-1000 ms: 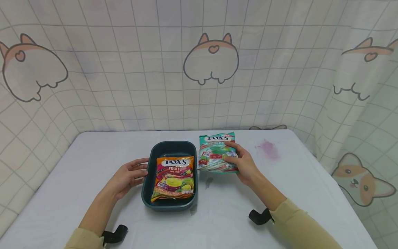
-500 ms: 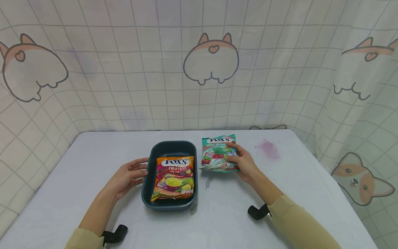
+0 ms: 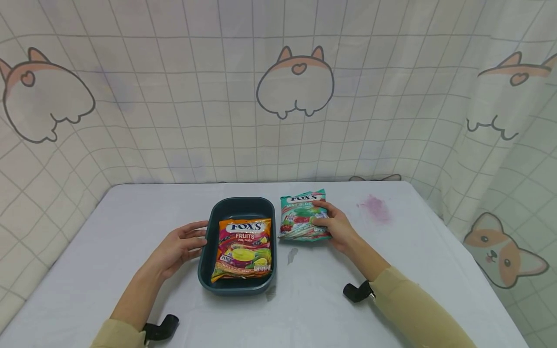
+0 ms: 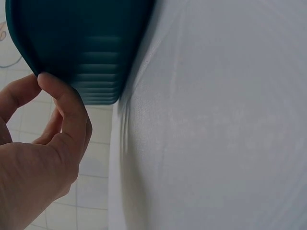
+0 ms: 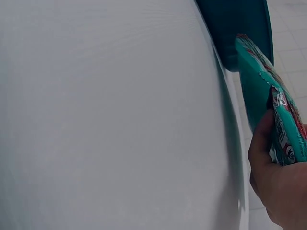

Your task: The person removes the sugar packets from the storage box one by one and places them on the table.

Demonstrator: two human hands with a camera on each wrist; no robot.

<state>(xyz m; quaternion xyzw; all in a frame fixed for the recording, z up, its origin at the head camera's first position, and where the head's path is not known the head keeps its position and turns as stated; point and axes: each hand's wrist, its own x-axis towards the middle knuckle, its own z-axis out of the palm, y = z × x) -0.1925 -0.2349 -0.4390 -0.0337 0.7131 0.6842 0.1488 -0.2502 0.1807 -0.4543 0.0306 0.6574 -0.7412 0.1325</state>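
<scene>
Two hands over white surface (image 3: 130, 217). Dark tray (image 3: 237, 208) at centre w/ fruit candy bag (image 3: 242, 249) inside. Left hand (image 3: 180, 246) at tray's 9 o'clock, fingers relaxed, touching rim. Right hand (image 3: 337, 229) at 3 o'clock, grip pinching mint candy bag (image 3: 300, 217) beside tray.

Orange candy bag (image 3: 242, 250), lying in the dark tub (image 3: 237, 207): "FOX'S" in large letters, "FRUITS" beneath, then a smaller line too small to read. Teal candy bag (image 3: 302, 215), right of the tub: "FOX'S", then "MINT BLOS…", the ending hidden by fingers (image 3: 320, 209). Other print illegible.
</scene>
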